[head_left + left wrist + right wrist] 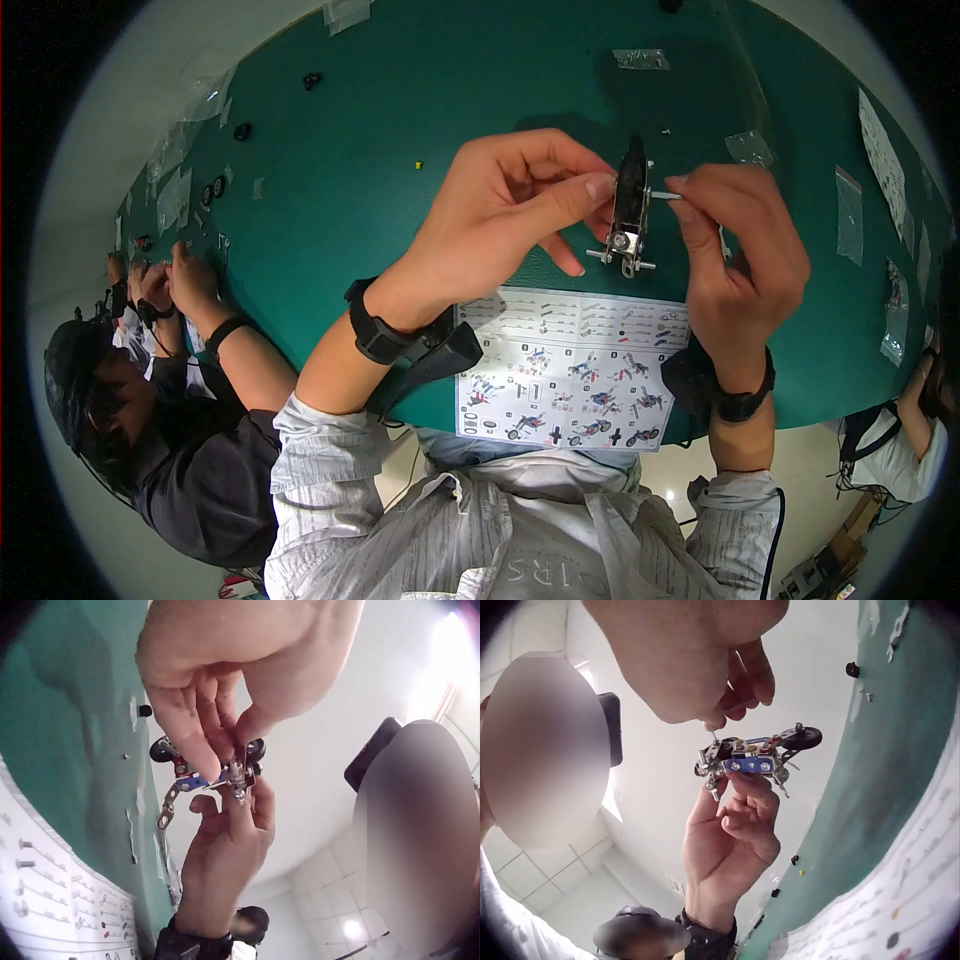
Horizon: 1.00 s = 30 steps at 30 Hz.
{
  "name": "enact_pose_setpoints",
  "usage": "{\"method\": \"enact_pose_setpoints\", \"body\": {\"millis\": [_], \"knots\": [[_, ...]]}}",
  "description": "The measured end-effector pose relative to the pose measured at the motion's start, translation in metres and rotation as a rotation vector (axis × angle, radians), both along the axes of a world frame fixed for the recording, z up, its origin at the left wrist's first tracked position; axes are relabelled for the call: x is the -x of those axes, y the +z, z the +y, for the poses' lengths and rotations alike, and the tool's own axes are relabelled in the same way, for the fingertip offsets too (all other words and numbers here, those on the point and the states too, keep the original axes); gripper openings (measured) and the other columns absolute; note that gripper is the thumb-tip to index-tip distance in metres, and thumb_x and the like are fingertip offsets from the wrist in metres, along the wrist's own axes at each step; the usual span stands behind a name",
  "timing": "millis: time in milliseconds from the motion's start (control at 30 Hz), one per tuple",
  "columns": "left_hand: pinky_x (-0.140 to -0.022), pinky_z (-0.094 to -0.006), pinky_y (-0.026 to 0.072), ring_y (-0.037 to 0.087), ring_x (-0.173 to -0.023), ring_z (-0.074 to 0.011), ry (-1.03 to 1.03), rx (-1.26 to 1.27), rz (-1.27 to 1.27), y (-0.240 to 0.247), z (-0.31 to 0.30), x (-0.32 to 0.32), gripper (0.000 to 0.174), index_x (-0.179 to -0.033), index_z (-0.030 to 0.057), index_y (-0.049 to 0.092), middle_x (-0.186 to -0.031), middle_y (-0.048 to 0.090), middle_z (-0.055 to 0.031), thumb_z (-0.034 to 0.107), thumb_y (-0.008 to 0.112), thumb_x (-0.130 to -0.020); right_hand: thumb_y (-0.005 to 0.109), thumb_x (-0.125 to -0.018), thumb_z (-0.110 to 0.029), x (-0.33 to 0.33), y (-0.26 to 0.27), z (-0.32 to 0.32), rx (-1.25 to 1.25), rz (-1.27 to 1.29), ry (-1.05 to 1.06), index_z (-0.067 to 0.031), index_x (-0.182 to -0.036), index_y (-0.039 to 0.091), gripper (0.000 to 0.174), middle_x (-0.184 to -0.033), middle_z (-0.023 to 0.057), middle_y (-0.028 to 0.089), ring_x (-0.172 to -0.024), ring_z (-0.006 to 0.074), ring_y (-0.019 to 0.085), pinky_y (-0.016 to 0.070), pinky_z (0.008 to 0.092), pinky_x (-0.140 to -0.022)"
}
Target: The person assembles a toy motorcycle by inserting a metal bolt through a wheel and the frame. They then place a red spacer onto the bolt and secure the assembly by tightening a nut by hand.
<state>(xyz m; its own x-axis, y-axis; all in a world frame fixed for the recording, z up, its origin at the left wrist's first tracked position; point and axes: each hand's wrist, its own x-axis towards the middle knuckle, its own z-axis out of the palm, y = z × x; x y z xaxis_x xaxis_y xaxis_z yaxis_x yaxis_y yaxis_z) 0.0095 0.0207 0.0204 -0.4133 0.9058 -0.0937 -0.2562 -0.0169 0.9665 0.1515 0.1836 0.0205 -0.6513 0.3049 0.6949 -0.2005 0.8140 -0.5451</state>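
A small metal model vehicle [627, 215] with black wheels and a blue plate is held upright above the green table. My left hand [510, 215] pinches its side between thumb and fingers; in the right wrist view the left hand [735, 840] grips the model [751, 765] from below. On the other side, my right hand [745, 235] pinches a thin light rod [665, 195] between thumb and forefinger, its tip at the model's side. The right wrist view shows the right hand [705, 667] above the model, the rod's end touching it.
A printed instruction sheet [570, 370] lies at the table's near edge. Plastic bags [848, 215] lie to the right, one [640, 60] at the back. A small yellow part [418, 165] and black parts [242, 131] lie left. Another person [170, 440] sits at the left.
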Motion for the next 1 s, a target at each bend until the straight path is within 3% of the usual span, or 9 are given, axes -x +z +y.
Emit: {"method": "enact_pose_setpoints", "body": {"millis": [333,567,733,833,933,1000], "knots": [[-0.059,-0.0249,0.059,0.07,-0.081,-0.0135,-0.087,0.042,-0.142,0.004,-0.003,0.005,0.021,-0.107,-0.0038,0.067,-0.09,0.072,-0.0088,0.016,0.063,-0.1,0.076,-0.07,0.008,0.0,-0.003,0.003,-0.176,0.124,0.058,-0.0027,-0.091,0.073,0.024,-0.087,0.0086,0.069,-0.077,0.024,0.065,0.0521,0.0316,-0.065],[-0.06,-0.0222,0.0556,0.071,-0.081,-0.0124,0.129,-0.038,0.18,0.006,-0.002,-0.007,0.016,-0.104,-0.0024,0.068,-0.093,0.073,-0.0086,0.012,0.067,-0.097,0.076,-0.078,0.004,-0.006,0.002,-0.005,0.189,-0.044,0.104,0.0003,-0.091,0.071,0.015,-0.084,0.0121,0.069,-0.073,0.0253,0.066,0.0515,0.0321,-0.064],[-0.058,-0.0224,0.0515,0.07,-0.077,-0.0105,0.219,-0.108,0.561,-0.004,-0.004,-0.011,0.017,-0.106,-0.0018,0.066,-0.093,0.074,-0.0082,0.008,0.071,-0.093,0.074,-0.087,0.0,-0.01,0.003,-0.009,0.555,-0.079,0.167,0.0047,-0.09,0.068,0.008,-0.086,0.0108,0.067,-0.07,0.0147,0.062,0.0471,0.0237,-0.059],[-0.066,-0.0237,0.052,0.064,-0.078,-0.0102,0.236,-0.174,0.824,-0.003,-0.004,-0.012,0.013,-0.104,-0.0038,0.064,-0.096,0.069,-0.0097,0.002,0.068,-0.094,0.072,-0.09,-0.001,-0.012,0.002,-0.008,0.69,-0.095,0.226,0.0061,-0.092,0.067,0.009,-0.087,0.0095,0.065,-0.069,0.0101,0.059,0.0445,0.0193,-0.057],[-0.067,-0.0269,0.0512,0.065,-0.078,-0.0166,0.182,-0.163,1.025,0.002,-0.003,-0.007,0.011,-0.104,-0.0027,0.062,-0.094,0.067,-0.0115,0.002,0.064,-0.094,0.07,-0.092,-0.002,-0.011,0.002,-0.008,0.788,-0.109,0.262,0.0065,-0.093,0.066,0.009,-0.087,0.0088,0.064,-0.071,0.0099,0.059,0.0447,0.0194,-0.059],[-0.058,-0.0324,0.049,0.062,-0.074,-0.0214,0.196,-0.107,1.191,0.002,0.003,-0.005,0.012,-0.097,0.003,0.061,-0.088,0.063,-0.0084,0.009,0.068,-0.09,0.069,-0.092,-0.001,-0.01,0.002,-0.007,0.743,-0.114,0.265,0.0066,-0.094,0.066,0.009,-0.087,0.0085,0.063,-0.072,0.0107,0.059,0.0454,0.0207,-0.061]]}}
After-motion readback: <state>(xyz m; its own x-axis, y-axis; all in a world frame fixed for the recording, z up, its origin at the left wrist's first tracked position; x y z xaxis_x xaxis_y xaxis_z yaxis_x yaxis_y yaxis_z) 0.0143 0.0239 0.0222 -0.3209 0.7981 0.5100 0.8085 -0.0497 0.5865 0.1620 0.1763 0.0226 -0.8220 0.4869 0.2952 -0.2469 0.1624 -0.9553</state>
